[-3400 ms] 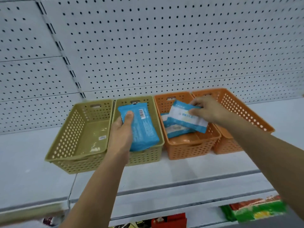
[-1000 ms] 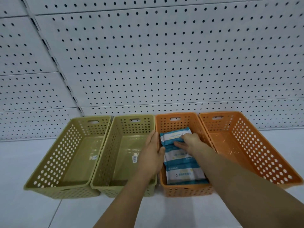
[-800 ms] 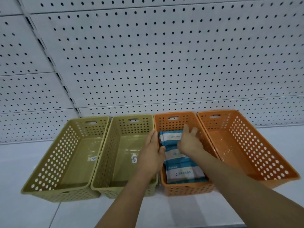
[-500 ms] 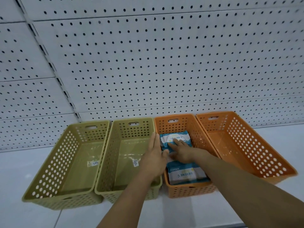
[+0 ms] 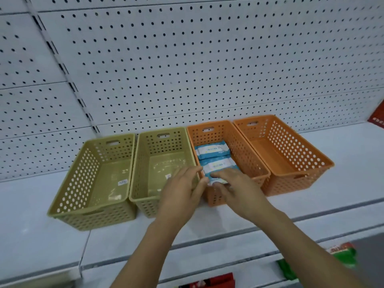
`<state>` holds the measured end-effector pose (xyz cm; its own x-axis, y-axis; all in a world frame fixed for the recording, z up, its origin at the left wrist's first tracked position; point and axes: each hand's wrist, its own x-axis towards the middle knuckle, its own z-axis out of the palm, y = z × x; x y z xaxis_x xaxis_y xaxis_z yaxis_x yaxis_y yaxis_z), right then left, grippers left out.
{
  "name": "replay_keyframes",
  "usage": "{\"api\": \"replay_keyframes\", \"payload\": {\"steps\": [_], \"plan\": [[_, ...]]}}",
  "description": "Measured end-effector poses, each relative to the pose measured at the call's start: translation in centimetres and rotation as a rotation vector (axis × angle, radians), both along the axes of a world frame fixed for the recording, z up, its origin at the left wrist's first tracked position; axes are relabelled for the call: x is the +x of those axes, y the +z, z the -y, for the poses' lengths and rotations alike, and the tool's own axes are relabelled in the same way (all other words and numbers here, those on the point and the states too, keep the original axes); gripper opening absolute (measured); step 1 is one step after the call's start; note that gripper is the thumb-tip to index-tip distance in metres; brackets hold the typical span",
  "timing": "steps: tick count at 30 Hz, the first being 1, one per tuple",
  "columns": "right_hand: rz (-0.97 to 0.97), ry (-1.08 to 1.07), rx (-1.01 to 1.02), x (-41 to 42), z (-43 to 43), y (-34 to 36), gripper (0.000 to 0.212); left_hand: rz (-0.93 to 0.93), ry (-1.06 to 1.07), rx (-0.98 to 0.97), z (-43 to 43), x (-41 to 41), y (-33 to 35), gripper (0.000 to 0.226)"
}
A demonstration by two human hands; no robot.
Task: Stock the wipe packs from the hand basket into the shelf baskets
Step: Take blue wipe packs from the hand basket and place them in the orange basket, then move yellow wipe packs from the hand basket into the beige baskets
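Blue and white wipe packs (image 5: 213,151) lie in a row inside the left orange basket (image 5: 247,161) on the white shelf. My right hand (image 5: 239,189) hovers over that basket's front end, fingers spread and resting on the nearest pack (image 5: 218,166). My left hand (image 5: 185,190) is beside it, over the front right corner of the right olive basket (image 5: 143,163), fingers apart and holding nothing. The hand basket is out of sight.
A second olive basket (image 5: 87,175) stands at the far left and a second orange basket (image 5: 291,150) at the far right; neither holds packs. A pegboard wall (image 5: 187,59) backs the shelf. Red and green goods (image 5: 340,254) sit on the lower shelf.
Both hands have drawn back toward the front of the baskets. The right hand has slid from the middle pack to the nearest one. The camera has tilted, showing the shelf edge below.
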<state>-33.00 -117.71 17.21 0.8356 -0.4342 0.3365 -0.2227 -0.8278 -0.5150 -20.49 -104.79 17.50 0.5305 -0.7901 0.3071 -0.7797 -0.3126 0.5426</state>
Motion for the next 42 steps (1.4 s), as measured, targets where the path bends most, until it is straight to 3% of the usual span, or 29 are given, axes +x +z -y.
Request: {"api": "replay_keyframes", "payload": {"steps": [2,6,13,21,31,42], "plan": [[0.122,0.010,-0.047,-1.9,-2.3,-0.9,0.026,-0.008,-0.008,-0.090,-2.4,-1.8,-0.2,0.037],[0.187,-0.080,0.103,-6.4,-7.9,-3.1,0.029,-0.048,0.037,-0.122,-8.0,-6.3,-1.6,0.035],[0.082,-0.103,0.232,-14.7,-19.3,-8.3,0.026,-0.147,0.033,0.152,-20.7,-13.4,-6.6,0.041],[-0.185,-0.004,0.338,-19.0,-32.3,-13.3,0.034,-0.350,0.146,0.247,-36.5,-17.9,-11.3,0.035],[-0.411,0.226,0.392,-11.6,-46.6,-14.9,0.032,-0.401,0.395,0.257,-54.2,-14.5,-14.4,0.036],[-0.426,0.262,0.525,7.2,-70.6,-18.8,0.022,-0.583,0.600,0.299,-78.8,1.2,-18.6,0.029]]}}
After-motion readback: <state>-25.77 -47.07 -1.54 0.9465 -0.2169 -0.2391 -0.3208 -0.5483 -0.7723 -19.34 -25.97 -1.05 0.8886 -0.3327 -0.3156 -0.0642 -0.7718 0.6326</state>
